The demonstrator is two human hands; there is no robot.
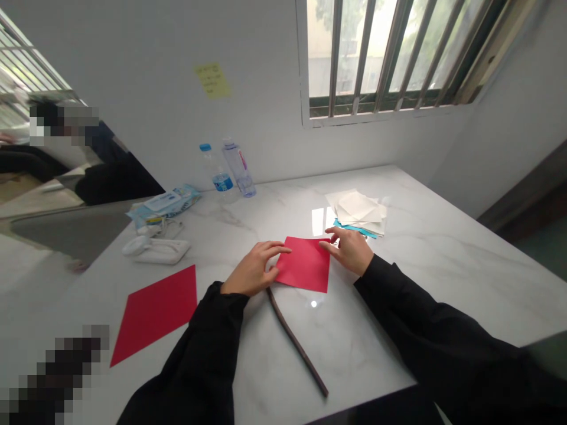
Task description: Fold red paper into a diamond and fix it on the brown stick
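A square sheet of red paper (303, 267) lies on the white marbled table in front of me. My left hand (256, 267) is at its left edge, with the index finger stretched over the upper left part and the thumb by the side edge. At the upper right corner is my right hand (349, 248); its thumb touches the paper and its index finger points away, apart from the thumb. Below my left hand lies a thin dark brown stick (297, 345), slightly curved, its upper end near the paper's lower left corner.
Another red sheet (157, 313) lies to the left. Behind it are a white device (162, 251) and a blue wipes pack (166, 203). Two plastic bottles, one blue-capped (219, 177) and one purplish (240, 168), stand by the wall. White papers (358, 208) are stacked at the back right.
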